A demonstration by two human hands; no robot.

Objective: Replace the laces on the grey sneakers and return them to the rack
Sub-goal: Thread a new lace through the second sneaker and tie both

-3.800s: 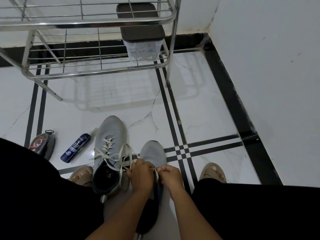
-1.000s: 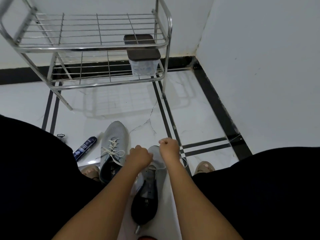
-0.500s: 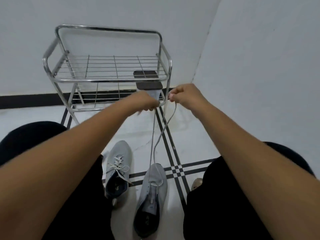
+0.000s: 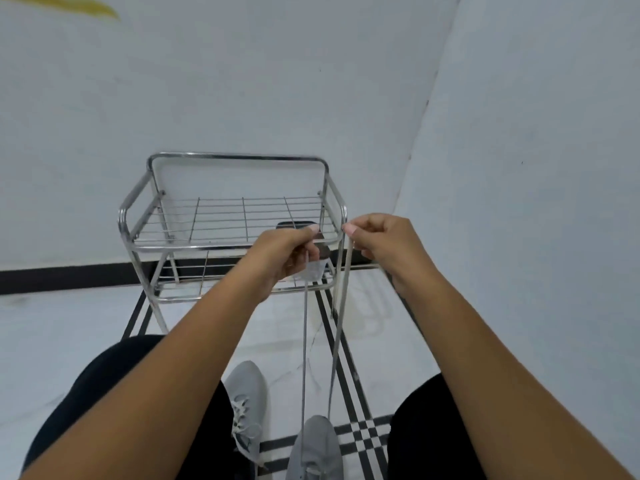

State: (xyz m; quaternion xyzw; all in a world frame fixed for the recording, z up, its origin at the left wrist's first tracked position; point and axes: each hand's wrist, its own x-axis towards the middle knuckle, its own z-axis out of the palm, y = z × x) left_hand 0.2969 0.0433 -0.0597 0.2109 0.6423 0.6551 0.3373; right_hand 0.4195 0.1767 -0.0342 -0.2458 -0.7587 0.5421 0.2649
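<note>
While left hand (image 4: pixel 284 255) and right hand (image 4: pixel 382 244) pinch lace (image 4: pixel 303 341), two sneakers (image 4: pixel 246 393) below.

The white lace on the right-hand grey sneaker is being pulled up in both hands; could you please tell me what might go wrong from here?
1. Both strands of the white lace run taut from the left hand and right hand down to the unlaced grey sneaker; uneven pulling could leave one end short.
2. A harder pull might lift or tip that shoe.
3. The raised hands are near the chrome wire rack; a strand may snag it.
</note>
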